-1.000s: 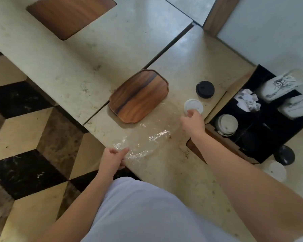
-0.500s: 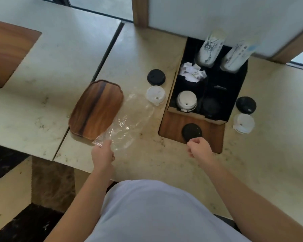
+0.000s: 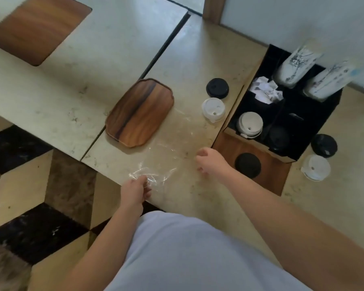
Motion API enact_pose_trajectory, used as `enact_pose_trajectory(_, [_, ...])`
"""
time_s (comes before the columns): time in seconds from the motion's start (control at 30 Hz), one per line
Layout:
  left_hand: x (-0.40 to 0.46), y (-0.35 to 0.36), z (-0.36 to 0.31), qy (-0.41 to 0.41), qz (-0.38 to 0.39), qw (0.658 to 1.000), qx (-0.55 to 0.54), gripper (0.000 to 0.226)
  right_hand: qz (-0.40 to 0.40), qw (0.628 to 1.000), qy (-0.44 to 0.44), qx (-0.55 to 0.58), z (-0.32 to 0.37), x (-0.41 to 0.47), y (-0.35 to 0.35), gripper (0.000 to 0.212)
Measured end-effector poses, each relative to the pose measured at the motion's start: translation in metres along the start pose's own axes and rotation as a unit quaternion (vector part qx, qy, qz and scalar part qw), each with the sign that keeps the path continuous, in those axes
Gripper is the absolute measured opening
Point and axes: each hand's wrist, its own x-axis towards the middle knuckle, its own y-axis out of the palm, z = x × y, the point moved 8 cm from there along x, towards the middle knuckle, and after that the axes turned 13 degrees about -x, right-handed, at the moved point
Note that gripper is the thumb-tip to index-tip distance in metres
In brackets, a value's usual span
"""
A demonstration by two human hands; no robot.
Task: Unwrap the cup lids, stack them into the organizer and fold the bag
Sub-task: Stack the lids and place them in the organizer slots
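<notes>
A clear plastic bag (image 3: 172,148) lies flat on the beige counter, and my left hand (image 3: 136,189) pinches its near end at the counter's edge. My right hand (image 3: 210,161) hovers just right of the bag, fingers loosely curled, holding nothing. The black organizer (image 3: 315,122) stands to the right, with a stack of white lids (image 3: 249,123) and a black lid (image 3: 278,136) in its front compartments. Loose on the counter are a white lid (image 3: 213,109), a black lid (image 3: 217,88), another black lid (image 3: 324,145) and a second white lid (image 3: 315,167). One black lid (image 3: 248,165) rests on the wooden inset.
A wooden tray (image 3: 140,112) lies left of the bag. Two stacks of patterned paper cups (image 3: 296,64) and crumpled paper (image 3: 266,91) fill the organizer's back compartments. A wooden inset (image 3: 36,28) sits in the far-left counter. Patterned floor lies beyond the counter's near edge.
My right hand left the white lid, passed by the black lid on the wooden inset, and now hangs beside the bag. My left hand keeps hold of the bag's end. The camera view swung.
</notes>
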Motion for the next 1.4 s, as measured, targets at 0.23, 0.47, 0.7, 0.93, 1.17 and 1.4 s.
enact_pose_trajectory(0.23, [-0.022, -0.007, -0.048, 0.307, -0.084, 0.879, 0.356, 0.082, -0.05, 0.912, -0.219, -0.344, 0.061, -0.003, 0.046, 0.055])
enact_pose_trajectory(0.47, [-0.053, 0.043, -0.061, 0.5, 0.036, 0.687, 0.527, 0.058, -0.106, 0.884, -0.302, -0.342, 0.063, -0.026, 0.055, 0.045])
enact_pose_trajectory(0.7, [-0.032, 0.073, -0.028, 0.408, 0.12, 0.599, 0.679, 0.084, -0.025, 0.96, -0.13, -0.245, -0.002, -0.02, 0.043, 0.041])
enact_pose_trajectory(0.93, [-0.061, 0.108, -0.061, 0.458, 0.122, 0.63, 0.616, 0.07, -0.13, 0.985, -0.023, -0.108, -0.084, -0.039, -0.02, 0.035])
enact_pose_trajectory(1.17, [-0.114, 0.212, -0.011, 0.378, 0.322, 0.719, 0.485, 0.021, -0.314, 0.944, 0.074, -0.063, -0.145, -0.052, -0.087, 0.048])
enact_pose_trajectory(1.4, [-0.106, 0.252, 0.061, 0.075, 0.333, 0.821, 0.457, 0.028, -0.244, 0.956, 0.065, -0.147, -0.156, -0.023, -0.092, 0.098])
